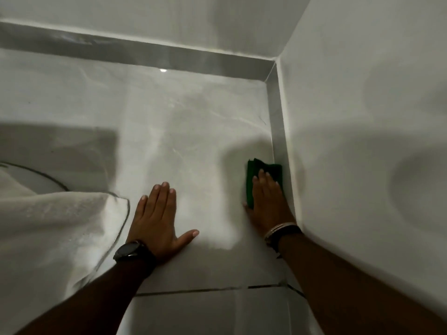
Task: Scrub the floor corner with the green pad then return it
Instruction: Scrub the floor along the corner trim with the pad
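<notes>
right hand (267, 197) pressed flat on green pad (264, 176), fingers together, palm down on it; pad lies on the floor (193, 131) at right of frame, touching the grey skirting (277, 131) along the right wall (362, 93). the corner itself sits further up, upper right. left hand (157, 218) flat on the floor, lower centre, fingers together, thumb splayed, holding nothing. black watch (131, 251) on left wrist; bands (281, 229) on right wrist. white towel (48, 226) at lower left.
</notes>
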